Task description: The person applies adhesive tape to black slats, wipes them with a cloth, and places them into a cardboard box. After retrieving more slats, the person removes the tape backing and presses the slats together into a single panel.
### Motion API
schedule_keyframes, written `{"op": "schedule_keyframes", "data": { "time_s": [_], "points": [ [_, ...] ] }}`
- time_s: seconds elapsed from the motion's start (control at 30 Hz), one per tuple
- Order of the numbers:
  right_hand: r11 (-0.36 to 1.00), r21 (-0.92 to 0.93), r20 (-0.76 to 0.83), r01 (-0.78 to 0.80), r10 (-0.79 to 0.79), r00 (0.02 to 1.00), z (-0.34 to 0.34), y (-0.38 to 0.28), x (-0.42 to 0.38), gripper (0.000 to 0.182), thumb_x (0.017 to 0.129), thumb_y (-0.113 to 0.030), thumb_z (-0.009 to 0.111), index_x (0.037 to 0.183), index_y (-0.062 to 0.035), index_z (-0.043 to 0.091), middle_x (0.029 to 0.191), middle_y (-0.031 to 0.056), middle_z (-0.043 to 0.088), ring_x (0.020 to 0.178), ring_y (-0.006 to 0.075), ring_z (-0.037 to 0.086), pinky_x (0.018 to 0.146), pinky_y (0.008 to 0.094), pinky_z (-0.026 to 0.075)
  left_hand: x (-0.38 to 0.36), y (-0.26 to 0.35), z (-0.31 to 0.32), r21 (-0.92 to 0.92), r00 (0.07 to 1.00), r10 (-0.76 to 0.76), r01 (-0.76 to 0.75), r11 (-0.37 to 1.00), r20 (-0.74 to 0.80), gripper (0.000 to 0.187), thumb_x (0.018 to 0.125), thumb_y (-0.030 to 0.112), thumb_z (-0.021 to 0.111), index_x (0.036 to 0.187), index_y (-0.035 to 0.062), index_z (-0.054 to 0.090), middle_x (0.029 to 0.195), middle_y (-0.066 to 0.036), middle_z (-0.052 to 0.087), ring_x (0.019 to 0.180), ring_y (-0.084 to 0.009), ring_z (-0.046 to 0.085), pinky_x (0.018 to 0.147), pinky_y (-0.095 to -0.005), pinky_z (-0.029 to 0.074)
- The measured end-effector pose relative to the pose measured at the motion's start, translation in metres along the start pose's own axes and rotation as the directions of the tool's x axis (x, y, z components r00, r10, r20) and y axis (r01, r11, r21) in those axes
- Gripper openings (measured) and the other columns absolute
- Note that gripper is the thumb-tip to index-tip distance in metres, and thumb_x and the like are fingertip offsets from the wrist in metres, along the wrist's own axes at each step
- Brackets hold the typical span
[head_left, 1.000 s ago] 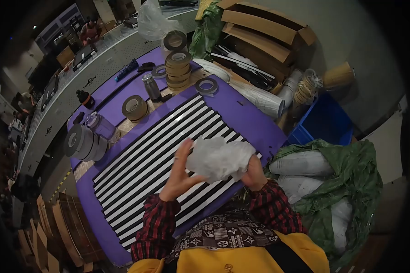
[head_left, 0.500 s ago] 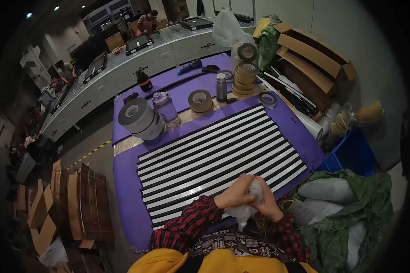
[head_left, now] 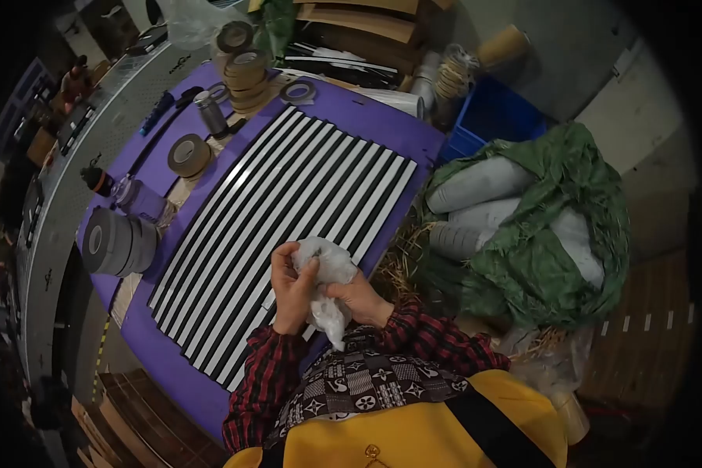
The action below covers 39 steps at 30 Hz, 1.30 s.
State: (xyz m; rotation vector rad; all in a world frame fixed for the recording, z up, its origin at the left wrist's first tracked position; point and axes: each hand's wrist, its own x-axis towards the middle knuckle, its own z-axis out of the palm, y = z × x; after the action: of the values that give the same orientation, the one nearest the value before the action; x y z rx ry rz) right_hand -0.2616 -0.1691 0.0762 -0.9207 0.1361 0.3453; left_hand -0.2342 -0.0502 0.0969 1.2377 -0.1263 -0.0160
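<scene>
While both my hands grip it, the crumpled white plastic sheet (head_left: 325,281) sits over the near edge of the purple tabletop (head_left: 402,132): left hand (head_left: 292,287) and right hand (head_left: 359,300) clenched around it, above the black-and-white strips (head_left: 288,187).

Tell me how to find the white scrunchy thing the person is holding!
Start at the big purple table covered in black and white strips. Come to its near edge, where the left hand and right hand meet. Squeezed between them is the crumpled white plastic, the only soft, wrinkly thing among flat strips and round tape rolls.
</scene>
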Motion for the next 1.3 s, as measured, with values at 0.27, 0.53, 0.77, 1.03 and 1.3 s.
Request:
{"op": "schedule_keyframes", "data": {
  "time_s": [0.27, 0.53, 0.77, 1.03, 1.3],
  "points": [
    [0.947, 0.314, -0.349, -0.069, 0.182, 0.919, -0.034, -0.002, -0.042, 0.031, 0.078, -0.013, 0.051, 0.108, -0.0018, 0.048, 0.097, 0.0062, 0.053, 0.083, 0.0167, 0.054, 0.072, 0.0308, 0.046, -0.036, -0.011, 0.039, 0.61, 0.76, -0.251, -0.231, 0.758, 0.6, 0.078, 0.079, 0.008, 0.056, 0.135, -0.0027, 0.003, 0.136, -0.022, 0.02, 0.125, -0.0296, 0.026, 0.097, -0.035, 0.03],
    [0.323, -0.924, -0.103, 0.202, -0.722, 0.684, -0.096, 0.031, -0.099, 0.056, 0.08, -0.035, 0.057, 0.122, -0.0029, 0.039, 0.117, 0.0168, 0.041, 0.117, 0.0342, 0.031, 0.097, 0.0446, 0.029, -0.044, -0.057, 0.019, 0.893, 0.667, -0.595, -0.297, 0.339, 0.448, 0.054, 0.07, 0.005, 0.055, 0.121, -0.0035, 0.039, 0.103, -0.026, 0.052, 0.094, -0.0343, 0.054, 0.077, -0.0377, 0.044],
    [0.664, -0.715, 0.149, 0.218, -0.16, 0.976, -0.141, 0.032, -0.125, 0.093, 0.067, -0.058, 0.061, 0.133, -0.0064, 0.021, 0.122, 0.0205, 0.039, 0.119, 0.0349, 0.032, 0.097, 0.0434, 0.031, -0.065, -0.057, 0.066, 0.379, 0.486, -0.78, 0.688, 0.619, 0.393, 0.056, 0.061, -0.003, 0.048, 0.117, -0.0003, 0.041, 0.111, -0.01, 0.049, 0.103, -0.0192, 0.049, 0.089, -0.0292, 0.038],
    [0.841, -0.513, 0.028, -0.173, 0.218, 0.976, -0.214, 0.05, -0.171, 0.072, 0.067, -0.017, 0.07, 0.126, -0.0006, 0.032, 0.112, 0.0163, 0.049, 0.099, 0.0265, 0.052, 0.085, 0.0344, 0.043, -0.076, -0.101, 0.102, 0.837, 0.277, -0.885, 0.311, 0.451, 0.374, 0.04, 0.069, -0.002, 0.051, 0.109, 0.0002, 0.046, 0.093, -0.006, 0.053, 0.082, -0.0102, 0.049, 0.071, -0.0232, 0.042],
    [0.727, 0.607, -0.621, 0.322, 0.18, 0.763, -0.273, 0.091, -0.174, 0.04, 0.079, -0.014, 0.054, 0.115, -0.0016, 0.045, 0.104, 0.0066, 0.053, 0.092, 0.0147, 0.053, 0.077, 0.0265, 0.044, -0.128, -0.222, 0.173, 0.745, 0.704, -0.46, -0.147, 0.651, 0.541, 0.028, 0.073, 0.004, 0.06, 0.098, 0.0024, 0.047, 0.086, -0.013, 0.053, 0.07, -0.0256, 0.053, 0.061, -0.0316, 0.044]
  ]
}}
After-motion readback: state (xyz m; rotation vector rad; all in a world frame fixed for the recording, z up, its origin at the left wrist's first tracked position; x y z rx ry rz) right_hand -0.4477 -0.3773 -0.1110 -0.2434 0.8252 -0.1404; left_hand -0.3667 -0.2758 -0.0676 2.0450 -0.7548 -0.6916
